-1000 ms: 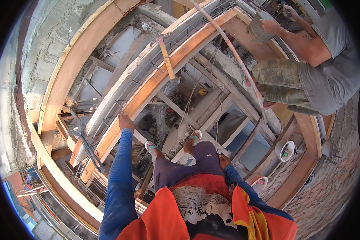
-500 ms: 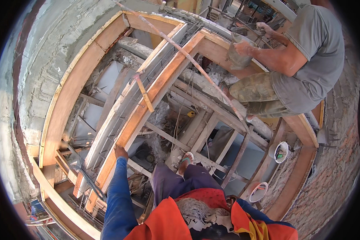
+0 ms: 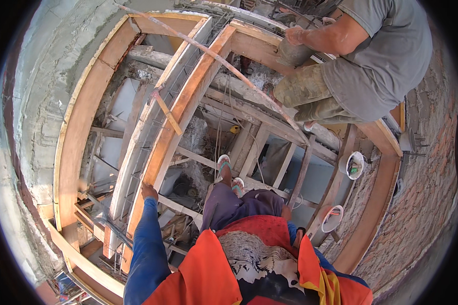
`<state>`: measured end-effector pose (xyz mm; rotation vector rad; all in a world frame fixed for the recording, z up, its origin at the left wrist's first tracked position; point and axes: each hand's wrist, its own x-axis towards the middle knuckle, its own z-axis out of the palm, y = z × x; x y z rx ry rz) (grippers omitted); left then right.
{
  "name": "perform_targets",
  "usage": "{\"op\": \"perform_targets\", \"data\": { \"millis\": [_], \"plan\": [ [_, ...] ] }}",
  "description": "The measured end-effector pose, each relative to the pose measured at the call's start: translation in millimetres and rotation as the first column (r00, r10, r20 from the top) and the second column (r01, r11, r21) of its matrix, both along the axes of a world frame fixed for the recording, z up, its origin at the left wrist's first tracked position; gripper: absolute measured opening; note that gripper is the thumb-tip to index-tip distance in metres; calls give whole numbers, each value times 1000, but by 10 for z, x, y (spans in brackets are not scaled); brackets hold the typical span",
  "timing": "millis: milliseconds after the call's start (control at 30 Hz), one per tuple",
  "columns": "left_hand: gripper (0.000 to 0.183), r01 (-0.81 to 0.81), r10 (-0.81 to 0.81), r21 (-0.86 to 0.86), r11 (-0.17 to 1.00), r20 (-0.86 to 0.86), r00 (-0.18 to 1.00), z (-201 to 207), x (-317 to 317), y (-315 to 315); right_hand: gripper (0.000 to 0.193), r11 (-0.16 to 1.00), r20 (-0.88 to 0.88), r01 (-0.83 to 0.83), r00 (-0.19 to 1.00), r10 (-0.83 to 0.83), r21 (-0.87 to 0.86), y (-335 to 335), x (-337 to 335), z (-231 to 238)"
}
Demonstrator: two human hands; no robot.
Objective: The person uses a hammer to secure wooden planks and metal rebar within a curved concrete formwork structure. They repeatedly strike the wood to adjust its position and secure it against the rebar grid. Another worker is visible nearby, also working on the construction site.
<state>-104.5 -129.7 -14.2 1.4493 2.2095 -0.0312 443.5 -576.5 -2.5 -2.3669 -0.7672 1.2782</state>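
My left hand (image 3: 148, 191) is closed over the upper edge of a long wooden formwork board (image 3: 180, 104), with the blue-sleeved arm stretched forward. Next to that board, thin steel bars (image 3: 152, 122) run through a narrow channel towards a pale board (image 3: 132, 155). A short wooden cleat (image 3: 168, 116) lies across the board, farther along from my hand. My right hand (image 3: 286, 212) shows only in part beside my right knee; its fingers are hard to make out. My sandalled feet (image 3: 230, 178) are down among the beams.
At the upper right, a co-worker in a grey shirt (image 3: 379, 61) sits on the formwork, holding a dusty grey container (image 3: 292, 53). A long pole (image 3: 224, 62) slants across the frame. Two white buckets, one upper (image 3: 348, 170) and one lower (image 3: 325, 223), stand by the brick wall (image 3: 417, 198). Gaps lie between the beams.
Both my feet now show, where one did before, and my right hand has come into view by my knee. My left hand stays on the board. The view has shifted a little.
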Motion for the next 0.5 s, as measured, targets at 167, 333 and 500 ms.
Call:
{"op": "perform_targets", "data": {
  "millis": [167, 333, 500],
  "plan": [
    [43, 6, -5, 16, 1000, -22, 1000, -43, -88, -18, 28, 999, -20, -30, 999, 30, -41, 251, -188, 283],
    [46, -38, 38, -1, 999, -24, 999, -16, -29, -60, 29, 995, -45, -71, 997, 68, -73, 328, -283, 394],
    [29, -7, 8, 8, 1000, -45, 999, 98, 35, -109, 29, 993, -54, -94, 994, 90, -71, 482, -282, 478]
  ]
}}
